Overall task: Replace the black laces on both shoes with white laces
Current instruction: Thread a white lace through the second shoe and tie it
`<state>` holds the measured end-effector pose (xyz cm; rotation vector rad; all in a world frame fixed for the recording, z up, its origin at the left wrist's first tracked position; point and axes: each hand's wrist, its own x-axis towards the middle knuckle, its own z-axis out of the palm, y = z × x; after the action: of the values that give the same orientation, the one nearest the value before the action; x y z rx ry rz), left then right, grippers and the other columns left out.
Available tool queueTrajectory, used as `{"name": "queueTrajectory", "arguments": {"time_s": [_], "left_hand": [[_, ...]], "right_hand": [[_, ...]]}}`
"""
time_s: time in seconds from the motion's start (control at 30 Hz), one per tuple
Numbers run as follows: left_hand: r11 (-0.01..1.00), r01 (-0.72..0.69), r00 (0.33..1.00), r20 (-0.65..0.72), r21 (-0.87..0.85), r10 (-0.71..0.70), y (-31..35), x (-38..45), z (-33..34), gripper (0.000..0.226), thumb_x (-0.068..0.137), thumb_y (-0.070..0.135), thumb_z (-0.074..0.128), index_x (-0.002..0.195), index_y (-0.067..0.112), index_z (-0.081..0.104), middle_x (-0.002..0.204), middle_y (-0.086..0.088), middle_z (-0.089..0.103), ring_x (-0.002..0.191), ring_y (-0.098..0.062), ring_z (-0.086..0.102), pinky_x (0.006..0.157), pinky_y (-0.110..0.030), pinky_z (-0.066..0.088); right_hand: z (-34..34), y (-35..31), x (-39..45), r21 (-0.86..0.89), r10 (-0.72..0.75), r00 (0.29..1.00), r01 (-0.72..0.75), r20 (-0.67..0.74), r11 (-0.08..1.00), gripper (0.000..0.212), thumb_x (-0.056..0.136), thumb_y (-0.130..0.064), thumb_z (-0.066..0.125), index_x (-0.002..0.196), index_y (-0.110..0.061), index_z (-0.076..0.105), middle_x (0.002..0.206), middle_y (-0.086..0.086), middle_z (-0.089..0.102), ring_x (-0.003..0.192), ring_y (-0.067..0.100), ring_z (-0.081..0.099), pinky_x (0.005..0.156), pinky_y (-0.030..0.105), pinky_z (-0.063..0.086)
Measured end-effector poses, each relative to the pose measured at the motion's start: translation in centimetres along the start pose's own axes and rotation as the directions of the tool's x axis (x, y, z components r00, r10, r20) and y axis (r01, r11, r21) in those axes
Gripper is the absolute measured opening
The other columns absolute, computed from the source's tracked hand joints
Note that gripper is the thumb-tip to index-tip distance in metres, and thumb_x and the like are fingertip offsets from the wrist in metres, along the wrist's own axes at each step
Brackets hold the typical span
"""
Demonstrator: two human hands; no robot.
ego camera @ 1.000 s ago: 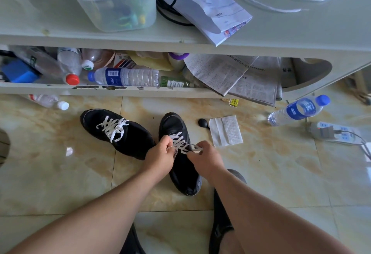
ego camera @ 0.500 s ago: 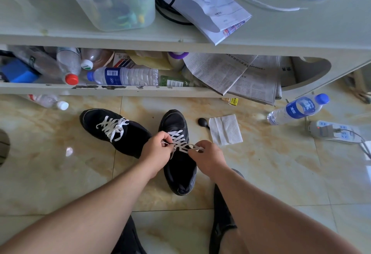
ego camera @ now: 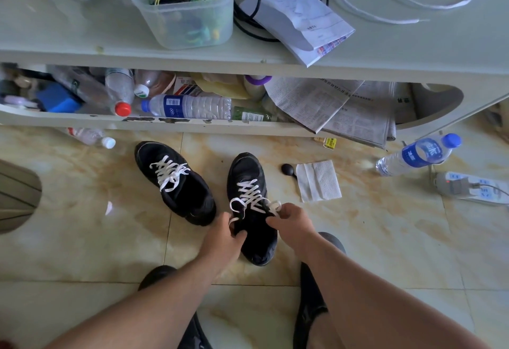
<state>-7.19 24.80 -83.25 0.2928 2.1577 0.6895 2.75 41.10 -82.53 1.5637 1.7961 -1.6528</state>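
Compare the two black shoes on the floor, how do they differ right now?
The left shoe lies angled, its toe pointing up-left; the right shoe points nearly straight toward the shelf. Nothing touches the left shoe, and its white lace sits bunched over the tongue; the right shoe's white lace is being handled, its ends pinched by the left hand and the right hand. Both are black with white laces.

Both hands [ego camera: 257, 227] pinch white lace [ego camera: 252, 197] on black shoe [ego camera: 248, 172].
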Motion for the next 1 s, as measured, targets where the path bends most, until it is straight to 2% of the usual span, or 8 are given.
{"name": "queueTrajectory", "arguments": {"time_s": [0.17,0.37,0.47,0.53,0.63,0.73,0.87,1.0], "left_hand": [[0.999,-0.038,0.993,-0.113,0.026,0.041,1.4,0.5,0.0,0.014,0.101,0.032,0.064,0.094,0.024,0.054,0.080,0.008,0.061,0.078,-0.021,0.059,0.065,-0.035,0.038],[0.963,0.046,0.988,-0.129,-0.264,-0.083,3.3,2.0,-0.8,0.018,0.101,0.028,0.046,0.087,0.020,0.053,0.076,-0.002,0.060,0.067,-0.021,0.052,0.062,-0.034,0.040],[0.825,0.144,0.982,-0.024,-0.547,-0.187,2.8,3.3,-1.1,0.009,0.087,0.027,0.044,0.083,0.023,0.051,0.085,-0.014,0.067,0.078,-0.025,0.060,0.072,-0.040,0.048],[0.719,0.205,0.970,0.040,-0.664,-0.240,3.3,3.0,-1.5,0.022,0.095,0.016,0.043,0.083,0.026,0.058,0.092,-0.013,0.074,0.082,-0.026,0.068,0.076,-0.038,0.054],[0.452,0.293,0.926,0.133,-0.843,-0.352,3.8,2.9,-1.9,0.028,0.110,0.014,0.034,0.101,0.020,0.060,0.097,-0.008,0.080,0.092,-0.031,0.074,0.088,-0.042,0.057],[0.231,0.334,0.877,0.211,-0.914,-0.433,3.9,3.5,-2.2,0.034,0.113,0.019,0.029,0.094,0.017,0.056,0.087,-0.010,0.076,0.092,-0.033,0.072,0.086,-0.044,0.051],[0.182,0.264,0.867,0.150,-0.947,-0.476,5.1,4.3,-2.9,0.035,0.110,0.014,0.029,0.087,0.015,0.054,0.065,-0.004,0.042,0.070,-0.024,0.057,0.089,-0.041,0.050],[0.223,0.205,0.869,0.072,-0.953,-0.489,6.0,5.2,-4.7,0.033,0.107,0.012,0.029,0.087,0.017,0.055,0.067,-0.001,0.036,0.051,-0.017,0.032,0.079,-0.040,0.055]], "right_hand": [[-0.7,-0.4,0.0,0.080,0.003,0.997,0.003,-0.072,0.997,0.030,0.093,-0.038,0.071,0.071,-0.021,0.058,0.057,-0.010,0.052,0.053,0.010,0.044,0.055,0.027,0.040],[-1.8,-1.0,1.0,0.477,0.158,0.986,-0.118,-0.045,0.871,0.023,0.102,-0.037,0.062,0.093,-0.017,0.065,0.092,0.000,0.070,0.081,0.019,0.056,0.078,0.038,0.049],[-2.2,-1.0,0.7,0.570,0.195,0.980,-0.174,0.024,0.803,0.017,0.107,-0.029,0.054,0.104,-0.015,0.064,0.105,-0.002,0.074,0.089,0.021,0.058,0.091,0.042,0.051],[-2.3,-1.2,0.5,0.588,0.202,0.978,-0.190,0.047,0.786,0.017,0.108,-0.026,0.049,0.107,-0.016,0.063,0.110,-0.002,0.075,0.092,0.022,0.059,0.097,0.046,0.049],[-2.3,-1.4,0.5,0.627,0.231,0.972,-0.210,0.049,0.750,0.019,0.108,-0.021,0.043,0.112,-0.016,0.061,0.109,-0.001,0.078,0.094,0.023,0.064,0.104,0.051,0.046],[-2.3,-1.4,0.5,0.695,0.289,0.957,-0.235,0.041,0.680,0.026,0.107,-0.022,0.038,0.112,-0.017,0.063,0.109,-0.003,0.079,0.094,0.023,0.068,0.102,0.049,0.046],[-2.4,-1.1,1.0,0.837,0.326,0.943,-0.229,0.064,0.498,0.030,0.105,-0.021,0.041,0.118,-0.009,0.066,0.106,-0.002,0.080,0.103,0.024,0.074,0.108,0.052,0.046],[-2.7,-1.8,0.9,0.823,0.361,0.932,-0.183,-0.029,0.538,0.015,0.102,-0.013,0.043,0.103,-0.011,0.058,0.096,0.003,0.074,0.096,0.025,0.070,0.106,0.052,0.046]]}}
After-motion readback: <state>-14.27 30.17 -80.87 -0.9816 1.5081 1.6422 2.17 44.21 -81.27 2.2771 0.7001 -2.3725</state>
